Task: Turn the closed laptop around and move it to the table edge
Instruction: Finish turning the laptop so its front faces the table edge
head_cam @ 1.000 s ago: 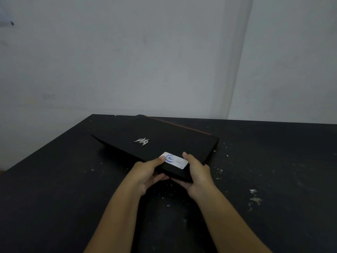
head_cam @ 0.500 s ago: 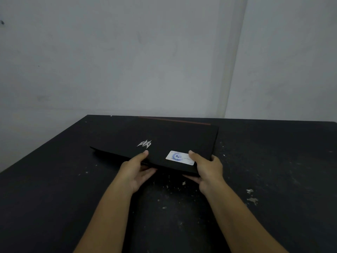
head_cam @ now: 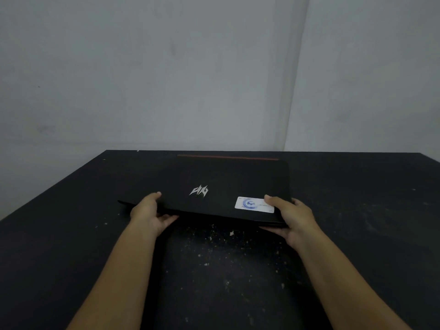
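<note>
Both hands are gripping the near edge of the closed laptop (head_cam: pixel 228 186), which is lying on the dark table (head_cam: pixel 71 234) with its far edge close to the table's back edge by the wall (head_cam: pixel 166 79). The left hand (head_cam: pixel 150 215) is pinching the edge left of the silver logo (head_cam: pixel 199 191), thumb on the lid and fingers curling underneath. The right hand (head_cam: pixel 289 216) is clamping the near right corner beside the white sticker (head_cam: pixel 253 204), thumb on top, fingers under. That near edge is looking slightly raised off the table. Judging by the laptop sitting nearly square to the table, the person is finishing the turn; next, the job is calling for drawing or sliding it to the chosen table edge and setting it down flat, keeping the grip even so it is not tipping.
</note>
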